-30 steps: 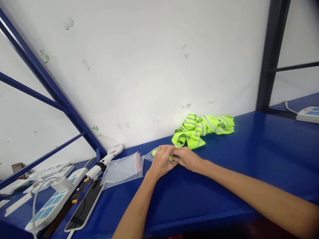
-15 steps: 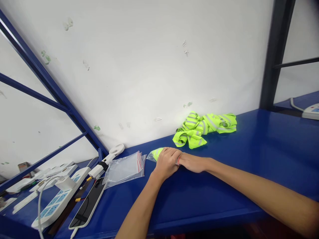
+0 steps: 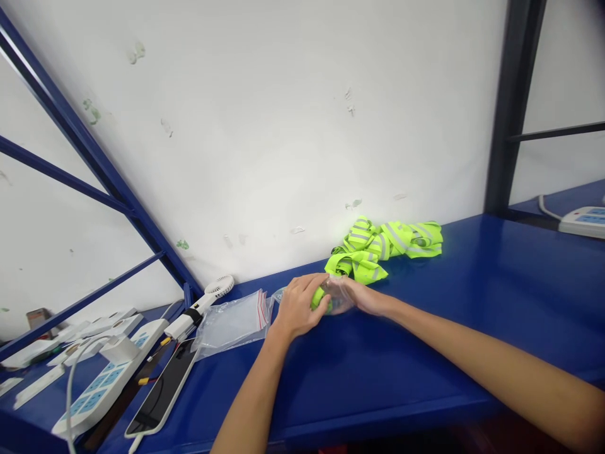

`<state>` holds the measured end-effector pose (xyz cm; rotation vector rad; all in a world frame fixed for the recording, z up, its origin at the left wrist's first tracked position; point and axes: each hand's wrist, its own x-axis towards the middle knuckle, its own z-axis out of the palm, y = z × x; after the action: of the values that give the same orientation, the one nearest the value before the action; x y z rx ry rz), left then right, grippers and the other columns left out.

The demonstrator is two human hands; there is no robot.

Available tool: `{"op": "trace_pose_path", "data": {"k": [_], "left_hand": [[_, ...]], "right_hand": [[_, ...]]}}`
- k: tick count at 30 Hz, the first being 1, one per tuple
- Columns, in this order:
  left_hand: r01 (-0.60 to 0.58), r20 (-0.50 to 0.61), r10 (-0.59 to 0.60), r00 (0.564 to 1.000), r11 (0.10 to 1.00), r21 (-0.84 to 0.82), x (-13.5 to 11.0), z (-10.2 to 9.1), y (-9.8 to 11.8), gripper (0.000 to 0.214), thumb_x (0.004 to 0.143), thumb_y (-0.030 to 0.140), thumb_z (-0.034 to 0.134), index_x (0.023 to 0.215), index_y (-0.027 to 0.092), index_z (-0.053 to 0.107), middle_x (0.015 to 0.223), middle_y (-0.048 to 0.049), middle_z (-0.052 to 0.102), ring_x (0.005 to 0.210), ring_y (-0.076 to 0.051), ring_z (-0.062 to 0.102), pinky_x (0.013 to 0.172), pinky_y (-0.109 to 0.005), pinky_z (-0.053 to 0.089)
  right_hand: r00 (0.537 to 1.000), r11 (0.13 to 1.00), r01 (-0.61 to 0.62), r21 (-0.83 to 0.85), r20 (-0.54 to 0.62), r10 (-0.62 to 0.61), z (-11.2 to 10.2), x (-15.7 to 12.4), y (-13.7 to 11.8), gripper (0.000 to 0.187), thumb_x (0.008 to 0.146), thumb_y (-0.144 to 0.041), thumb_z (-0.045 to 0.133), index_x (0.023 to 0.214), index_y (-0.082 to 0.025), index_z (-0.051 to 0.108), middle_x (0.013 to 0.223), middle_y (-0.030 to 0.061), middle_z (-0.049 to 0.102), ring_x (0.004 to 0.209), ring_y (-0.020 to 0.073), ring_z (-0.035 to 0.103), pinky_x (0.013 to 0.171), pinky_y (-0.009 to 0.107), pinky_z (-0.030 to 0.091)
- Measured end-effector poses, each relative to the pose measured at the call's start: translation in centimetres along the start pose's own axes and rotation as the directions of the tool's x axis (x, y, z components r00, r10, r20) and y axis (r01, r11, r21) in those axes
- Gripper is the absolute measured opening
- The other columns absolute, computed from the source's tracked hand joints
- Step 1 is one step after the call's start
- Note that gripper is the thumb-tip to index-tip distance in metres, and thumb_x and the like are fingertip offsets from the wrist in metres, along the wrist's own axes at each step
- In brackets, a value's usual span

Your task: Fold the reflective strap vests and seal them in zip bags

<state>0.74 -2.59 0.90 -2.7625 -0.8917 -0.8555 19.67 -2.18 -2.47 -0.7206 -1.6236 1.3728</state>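
Observation:
A clear zip bag [image 3: 339, 302] with a bundle of neon yellow-green reflective fabric [image 3: 317, 299] inside lies under and between my hands, low over the blue table. My left hand [image 3: 299, 306] is wrapped over the bundle end of the bag, thumb on the near side. At the right end of the bag, my right hand [image 3: 366, 296] grips the plastic; its fingertips are partly hidden by the film. Just behind my hands, a pile of the same neon fabric strips with grey bands [image 3: 382, 246] rests against the wall.
Left of my hands lie flat clear zip bags with red seals [image 3: 234, 318], a white handheld fan [image 3: 208, 302] and a phone [image 3: 161, 391] on a cable. A white power strip [image 3: 108, 378] sits further left. Blue rack bars [image 3: 94, 164] stand beside the table [image 3: 378, 366].
My hands were pressed together over the bag; the right has since moved apart to the right, uncovering the plastic and fabric between them. My left hand has shifted slightly left.

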Motion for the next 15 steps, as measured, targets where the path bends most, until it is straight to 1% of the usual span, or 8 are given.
{"op": "trace_pose_path", "data": {"k": [2,3,4,6,8,10,12,15], "left_hand": [[0.098,0.01,-0.098,0.995,0.995,0.012,0.3,0.0,-0.1,0.038,0.092,0.036,0.044,0.127,0.023,0.051,0.12,-0.0074,0.063,0.108,-0.022,0.059,0.095,-0.038,0.044],[0.148,0.013,-0.148,0.989,0.989,0.014,0.4,0.1,-0.2,0.037,0.093,0.038,0.042,0.126,0.023,0.052,0.118,-0.0069,0.064,0.106,-0.023,0.06,0.093,-0.037,0.045],[0.195,0.015,-0.195,0.981,0.981,0.015,0.6,0.3,-0.2,0.036,0.094,0.039,0.041,0.125,0.023,0.052,0.116,-0.0065,0.065,0.105,-0.023,0.061,0.092,-0.037,0.045],[0.272,0.007,-0.272,0.962,0.962,0.023,0.8,0.5,-0.3,0.036,0.094,0.04,0.039,0.122,0.024,0.054,0.115,-0.0064,0.066,0.106,-0.024,0.061,0.09,-0.036,0.046],[0.326,0.004,-0.327,0.945,0.945,0.037,0.9,0.8,-0.5,0.036,0.094,0.042,0.04,0.121,0.024,0.055,0.115,-0.007,0.066,0.106,-0.025,0.062,0.088,-0.036,0.047],[0.366,-0.001,-0.366,0.931,0.93,0.042,0.8,1.0,-0.7,0.037,0.093,0.044,0.04,0.121,0.025,0.055,0.114,-0.0075,0.067,0.105,-0.026,0.062,0.086,-0.036,0.047],[0.394,-0.013,-0.394,0.919,0.918,0.045,0.7,1.2,-0.9,0.038,0.093,0.047,0.04,0.12,0.025,0.056,0.113,-0.0079,0.068,0.104,-0.027,0.063,0.085,-0.037,0.047],[0.425,-0.03,-0.424,0.905,0.903,0.058,0.7,1.4,-1.0,0.041,0.093,0.05,0.039,0.119,0.024,0.057,0.11,-0.0088,0.068,0.102,-0.029,0.063,0.083,-0.038,0.047]], "right_hand": [[0.984,0.953,-0.166,0.253,0.109,0.143,-0.3,0.1,-0.2,0.05,0.094,-0.045,0.025,0.106,-0.017,0.064,0.112,0.0114,0.067,0.1,0.0263,0.066,0.078,0.044,0.057],[0.971,0.915,-0.225,0.335,0.151,0.184,-0.5,0.1,-0.4,0.053,0.094,-0.047,0.023,0.105,-0.017,0.065,0.113,0.0124,0.066,0.1,0.0267,0.065,0.077,0.044,0.057],[0.966,0.889,-0.252,0.382,0.152,0.208,-0.8,0.2,-0.5,0.056,0.093,-0.05,0.022,0.104,-0.015,0.065,0.113,0.0134,0.066,0.1,0.027,0.065,0.076,0.044,0.057],[0.968,0.879,-0.25,0.407,0.106,0.226,-1.4,0.3,-0.9,0.059,0.092,-0.055,0.025,0.104,-0.014,0.065,0.112,0.0149,0.066,0.098,0.028,0.066,0.073,0.045,0.059],[0.978,0.914,-0.206,0.349,0.035,0.206,-1.9,0.4,-1.1,0.052,0.089,-0.057,0.039,0.111,-0.015,0.063,0.112,0.0149,0.067,0.095,0.0281,0.067,0.07,0.044,0.06],[0.984,0.962,-0.158,0.221,-0.042,0.171,-2.2,0.6,-1.1,0.044,0.083,-0.049,0.059,0.113,-0.018,0.062,0.106,0.0123,0.069,0.089,0.0262,0.069,0.066,0.039,0.061],[0.985,0.989,-0.121,0.087,-0.112,0.13,-2.3,0.7,-0.9,0.037,0.075,-0.041,0.071,0.104,-0.018,0.065,0.093,0.0081,0.072,0.079,0.0234,0.071,0.063,0.035,0.061],[0.975,0.994,-0.077,-0.079,-0.216,0.058,-2.3,0.9,-0.7,0.028,0.071,-0.042,0.074,0.079,-0.016,0.067,0.071,0.0036,0.07,0.064,0.021,0.07,0.058,0.033,0.059]]}}
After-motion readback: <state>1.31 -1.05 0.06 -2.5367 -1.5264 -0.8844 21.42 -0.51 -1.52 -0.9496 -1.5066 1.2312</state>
